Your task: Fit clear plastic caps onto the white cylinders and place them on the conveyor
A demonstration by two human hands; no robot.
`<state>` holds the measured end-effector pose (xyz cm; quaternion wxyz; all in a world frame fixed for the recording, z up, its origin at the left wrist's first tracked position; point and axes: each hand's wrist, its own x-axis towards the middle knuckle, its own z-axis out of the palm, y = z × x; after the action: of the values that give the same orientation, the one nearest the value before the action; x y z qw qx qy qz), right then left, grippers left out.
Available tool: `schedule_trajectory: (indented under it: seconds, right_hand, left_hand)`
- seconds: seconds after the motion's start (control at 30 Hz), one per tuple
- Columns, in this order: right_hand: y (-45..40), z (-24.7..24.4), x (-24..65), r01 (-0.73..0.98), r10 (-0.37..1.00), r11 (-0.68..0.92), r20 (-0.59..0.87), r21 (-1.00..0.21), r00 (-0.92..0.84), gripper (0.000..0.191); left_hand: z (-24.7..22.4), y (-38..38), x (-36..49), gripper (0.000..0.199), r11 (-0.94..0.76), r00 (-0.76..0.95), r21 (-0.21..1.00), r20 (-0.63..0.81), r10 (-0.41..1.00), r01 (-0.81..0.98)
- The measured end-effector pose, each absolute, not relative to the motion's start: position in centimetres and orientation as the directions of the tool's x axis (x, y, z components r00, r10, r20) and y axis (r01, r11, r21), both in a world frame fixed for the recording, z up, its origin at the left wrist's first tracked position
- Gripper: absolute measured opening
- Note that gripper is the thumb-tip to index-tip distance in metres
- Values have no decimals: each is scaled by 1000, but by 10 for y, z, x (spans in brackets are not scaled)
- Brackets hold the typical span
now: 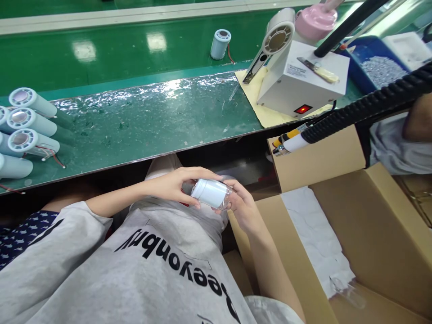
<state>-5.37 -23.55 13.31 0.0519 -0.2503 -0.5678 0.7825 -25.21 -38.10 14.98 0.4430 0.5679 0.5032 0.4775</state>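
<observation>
Over my lap, a pale blue cylinder (209,192) lies tilted between both hands, with a clear plastic cover around its right end. My left hand (180,183) grips its left end, thumb below and fingers over the top. At the right end, the fingers of my right hand (243,206) close on the clear cover. Part of the cylinder's left end is hidden by my left hand. Similar pale blue fan housings (29,140), some with thin red and black wires, lie grouped at the left of the green bench (151,123).
One blue housing (221,44) stands upright on the green belt (114,54). A white box-shaped device (303,83) with a lit red switch carries a handheld fan (275,38). An open cardboard box (364,216) stands at my right, below a hanging black coiled hose (364,108) and a screwdriver tip (281,148).
</observation>
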Motion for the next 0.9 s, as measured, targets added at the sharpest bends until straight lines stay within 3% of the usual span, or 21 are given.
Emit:
schedule_trajectory:
  seconds: [0.23, 0.63, 0.8, 0.9]
  right_hand:
    - [-238, 136, -58, 284, 267, -428, -421, -858, -867, 65]
    - [-243, 131, -64, 333, 208, -545, -509, -769, -836, 77]
    - [-234, 118, -64, 296, 224, -614, -521, -732, -824, 74]
    - [-222, 106, -67, 178, 318, -724, -551, -667, -771, 62]
  left_hand:
    - [151, -381, -252, 69, -86, 38, 983, 81, 996, 165]
    - [146, -377, -250, 81, 43, 7, 999, -43, 999, -24]
    - [137, -357, -253, 84, 84, 17, 990, -82, 996, -110]
    - [125, -322, -255, 89, 139, 21, 974, -138, 990, -180]
